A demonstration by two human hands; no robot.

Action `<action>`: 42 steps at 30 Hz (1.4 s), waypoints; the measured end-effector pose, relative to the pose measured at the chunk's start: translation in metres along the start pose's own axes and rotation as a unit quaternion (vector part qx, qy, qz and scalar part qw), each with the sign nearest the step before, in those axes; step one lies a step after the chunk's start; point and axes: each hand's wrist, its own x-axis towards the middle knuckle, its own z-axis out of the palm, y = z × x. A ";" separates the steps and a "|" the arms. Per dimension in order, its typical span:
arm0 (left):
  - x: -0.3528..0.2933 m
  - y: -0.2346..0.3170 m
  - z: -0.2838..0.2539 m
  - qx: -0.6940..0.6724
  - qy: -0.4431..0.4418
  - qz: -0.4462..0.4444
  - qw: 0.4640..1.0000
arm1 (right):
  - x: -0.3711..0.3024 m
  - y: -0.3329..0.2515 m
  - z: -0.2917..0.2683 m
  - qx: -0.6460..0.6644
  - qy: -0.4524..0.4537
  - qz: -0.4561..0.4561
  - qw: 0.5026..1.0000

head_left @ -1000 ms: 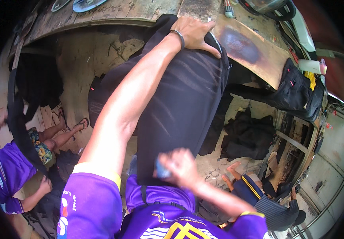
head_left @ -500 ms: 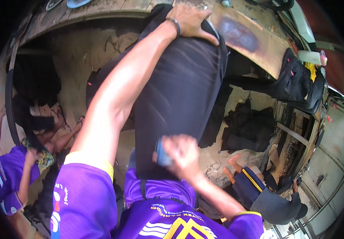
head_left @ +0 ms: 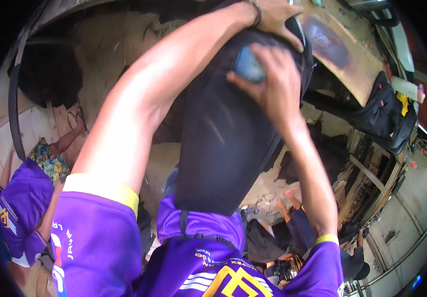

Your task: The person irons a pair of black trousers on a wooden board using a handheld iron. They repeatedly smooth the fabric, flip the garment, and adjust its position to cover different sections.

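A long black piece of clothing [head_left: 218, 133] is stretched out from my waist to the far edge of the view, with a silvery zip at its far right. My left hand [head_left: 275, 20] lies on its far end, thumb and fingers spread beside the zip. Lower down, my right hand [head_left: 277, 74] is closed around a blue block-shaped brush [head_left: 249, 65] and presses it against the cloth near the far end. Motion blurs the brush a little, and its underside is hidden. Pale streaks show on the black cloth.
A wooden board [head_left: 344, 54] with a dark scorched patch lies at the far right, with black clothing [head_left: 381, 109] hanging beside it. A pale bottle [head_left: 406, 89] stands near. One person in purple [head_left: 23, 203] sits at the left; another person [head_left: 300, 225] is at lower right.
My right hand has moved the blue brush from the near end of the black cloth up to its far end. The whole view has shifted, so my left hand appears further right.
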 end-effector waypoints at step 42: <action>-0.011 0.006 0.003 -0.029 0.042 -0.040 0.998 | -0.230 -0.220 -0.057 0.143 -0.259 0.240 0.925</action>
